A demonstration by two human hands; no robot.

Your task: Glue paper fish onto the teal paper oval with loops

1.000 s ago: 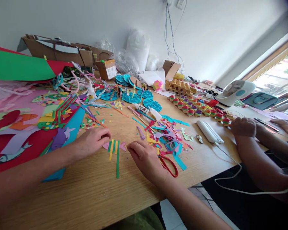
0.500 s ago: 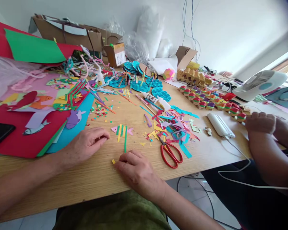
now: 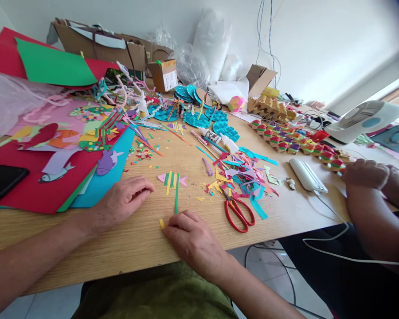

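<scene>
A pink paper fish (image 3: pixel 162 177) lies flat in front of me, with green and yellow strips across its body. One long green strip (image 3: pixel 176 199) runs down from it towards my right hand (image 3: pixel 189 237). The thumb and fingers of that hand are pinched on a short yellow paper strip (image 3: pixel 162 223), whose end sticks out to the left. My left hand (image 3: pixel 129 197) rests on the table left of the fish, fingers curled and pressed together. Whether anything is inside them is hidden. Red-handled scissors (image 3: pixel 237 213) lie to the right, by a heap of colourful paper scraps (image 3: pixel 244 173).
Coloured sheets (image 3: pixel 73 186) with cut-out fish and a black phone (image 3: pixel 5 184) cover the left side. Glue bottles (image 3: pixel 229 144) and blue egg-carton pieces (image 3: pixel 226 130) stand behind. At right are a white power bank (image 3: pixel 307 175) with a cable and another person's hands (image 3: pixel 365 173).
The view has shifted slightly, so everything sits a little further right. The yellow strip's end is turned a bit more upright in my right hand. My left hand keeps its pose.
</scene>
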